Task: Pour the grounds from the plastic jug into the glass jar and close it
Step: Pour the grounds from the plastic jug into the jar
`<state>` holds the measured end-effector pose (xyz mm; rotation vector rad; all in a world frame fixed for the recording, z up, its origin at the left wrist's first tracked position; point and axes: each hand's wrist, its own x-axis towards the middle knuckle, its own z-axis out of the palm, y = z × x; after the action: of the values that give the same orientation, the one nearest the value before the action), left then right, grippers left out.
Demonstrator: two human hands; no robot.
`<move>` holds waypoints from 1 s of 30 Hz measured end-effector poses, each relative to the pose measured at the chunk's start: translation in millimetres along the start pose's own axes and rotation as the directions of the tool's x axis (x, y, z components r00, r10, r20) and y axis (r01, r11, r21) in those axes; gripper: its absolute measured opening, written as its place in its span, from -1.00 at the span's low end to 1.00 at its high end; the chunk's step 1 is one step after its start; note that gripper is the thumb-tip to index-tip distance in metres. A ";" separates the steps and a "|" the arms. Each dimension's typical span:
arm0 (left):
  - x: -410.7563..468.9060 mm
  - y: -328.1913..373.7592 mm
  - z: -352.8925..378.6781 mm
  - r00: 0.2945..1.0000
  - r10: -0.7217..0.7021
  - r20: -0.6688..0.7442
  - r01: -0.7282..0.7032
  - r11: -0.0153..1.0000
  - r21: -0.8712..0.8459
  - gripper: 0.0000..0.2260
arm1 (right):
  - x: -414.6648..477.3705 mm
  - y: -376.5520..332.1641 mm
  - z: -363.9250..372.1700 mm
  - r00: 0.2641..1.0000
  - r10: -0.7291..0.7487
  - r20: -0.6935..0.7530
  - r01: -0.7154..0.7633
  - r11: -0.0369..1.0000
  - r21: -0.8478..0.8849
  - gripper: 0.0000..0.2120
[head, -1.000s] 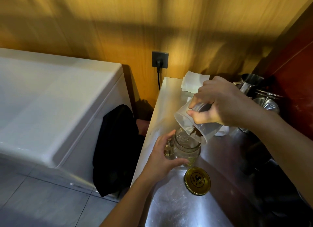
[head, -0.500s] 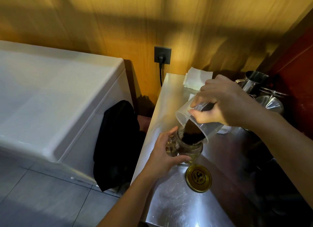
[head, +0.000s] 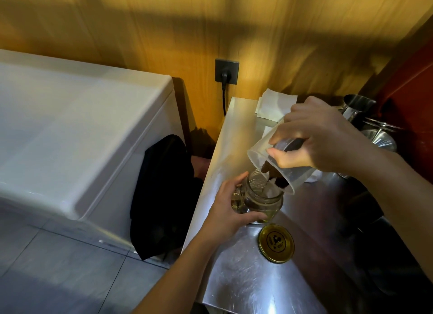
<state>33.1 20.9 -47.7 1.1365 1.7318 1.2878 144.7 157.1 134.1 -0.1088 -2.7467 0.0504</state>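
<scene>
A clear glass jar (head: 262,200) stands upright and lidless on the steel counter (head: 241,274). My left hand (head: 228,210) wraps around its left side. My right hand (head: 314,140) grips a clear plastic jug (head: 264,154), tipped steeply with its rim over the jar's mouth. Dark brown grounds (head: 273,174) lie on the jug's lower wall, down to the rim just above the jar. The gold lid (head: 276,243) lies flat on the counter right in front of the jar.
Steel pitchers (head: 357,108) and funnel-shaped steel ware (head: 379,140) stand at the back right. White paper (head: 274,106) lies at the counter's far edge. A white chest appliance (head: 77,131) and hanging black cloth (head: 164,192) are to the left, below a wall socket (head: 226,71).
The jug stays tipped over the jar while the grounds shift toward its rim. My view has moved slightly; both hands keep their grips.
</scene>
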 end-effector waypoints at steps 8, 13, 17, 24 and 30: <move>0.4 0.3 0.3 1.000 0.003 -0.007 -0.003 1.000 0.015 -0.24 | -0.1 1.6 5.2 0.999 -0.037 -0.019 0.036 0.999 -0.032 -0.86; 0.5 -0.6 0.7 1.000 0.004 -0.010 -0.004 1.000 0.016 -0.23 | -2.2 5.2 5.2 0.995 -0.095 -0.029 0.093 0.994 -0.063 -0.84; 0.9 -1.4 0.7 1.000 0.006 -0.006 -0.006 1.000 0.011 -0.23 | -3.5 3.6 8.0 0.993 -0.108 -0.052 0.105 0.993 -0.061 -0.84; 0.4 -1.1 0.6 1.000 0.005 -0.005 -0.004 1.000 0.016 -0.21 | 0.9 7.0 7.0 0.995 -0.098 -0.008 0.097 0.991 -0.088 -0.78; 0.5 -1.2 0.9 1.000 0.012 -0.010 -0.012 1.000 0.029 -0.23 | -0.3 1.5 10.5 0.987 -0.157 -0.024 0.155 0.986 -0.064 -0.81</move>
<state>33.5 21.6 -49.1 1.1608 1.7586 1.2815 141.0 158.4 124.2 0.0884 -2.7183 -0.0788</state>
